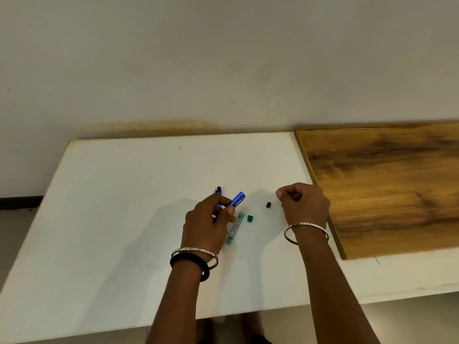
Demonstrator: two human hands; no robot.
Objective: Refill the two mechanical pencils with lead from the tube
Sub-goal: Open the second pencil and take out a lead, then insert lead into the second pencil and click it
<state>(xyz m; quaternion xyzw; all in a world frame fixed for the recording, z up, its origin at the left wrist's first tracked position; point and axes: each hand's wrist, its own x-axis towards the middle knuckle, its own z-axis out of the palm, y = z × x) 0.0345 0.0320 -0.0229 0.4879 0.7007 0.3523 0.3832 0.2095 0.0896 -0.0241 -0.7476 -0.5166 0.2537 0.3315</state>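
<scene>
My left hand [207, 220] grips a blue mechanical pencil [237, 199] that tilts up to the right, its upper end uncapped. A second blue pencil [218, 191] with a black end lies on the white table [111, 207] just behind my left fingers, mostly hidden by them. The green translucent lead tube [234, 229] lies flat beside my left hand, with its small green cap [250, 218] off, next to its far end. A small black pencil cap [268, 204] stands between my hands. My right hand [304, 204] hovers to the right, its fingers pinched together. Nothing is visible in the pinch.
A wooden board [387, 184] lies on the table's right side, its near-left edge close to my right wrist. A pale wall [223, 58] rises directly behind the table. Bangles circle both wrists.
</scene>
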